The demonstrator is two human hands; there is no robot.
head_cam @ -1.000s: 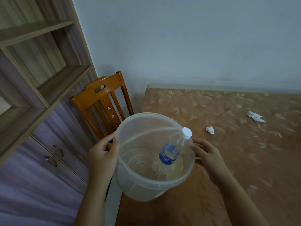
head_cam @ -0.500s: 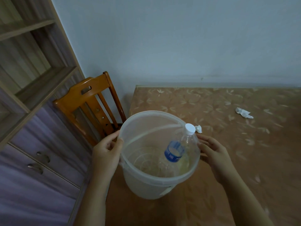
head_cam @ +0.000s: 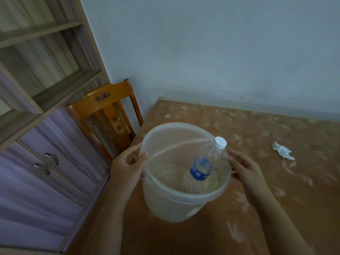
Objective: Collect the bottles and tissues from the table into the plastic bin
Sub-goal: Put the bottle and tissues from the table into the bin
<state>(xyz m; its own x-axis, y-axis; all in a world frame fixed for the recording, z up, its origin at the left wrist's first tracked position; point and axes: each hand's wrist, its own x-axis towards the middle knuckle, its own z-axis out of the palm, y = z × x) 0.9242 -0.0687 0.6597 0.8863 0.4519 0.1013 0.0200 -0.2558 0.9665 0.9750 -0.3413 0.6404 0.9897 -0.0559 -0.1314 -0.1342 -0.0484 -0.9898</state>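
The translucent plastic bin (head_cam: 176, 205) sits at the near-left corner of the desk (head_cam: 276, 181). The left hand (head_cam: 127, 166) pinches its rim, thumb over the lip, fingers curled outside. The right hand (head_cam: 246, 172) is spread against the opposite side; whether its palm touches the wall is unclear. 1 clear bottle (head_cam: 204, 168) with a blue label and white cap leans inside, its base blurred through the plastic. 1 crumpled tissue (head_cam: 282, 150) lies on the desk, well apart to the right. A wooden chair (head_cam: 104, 111) stands behind, partly hidden.
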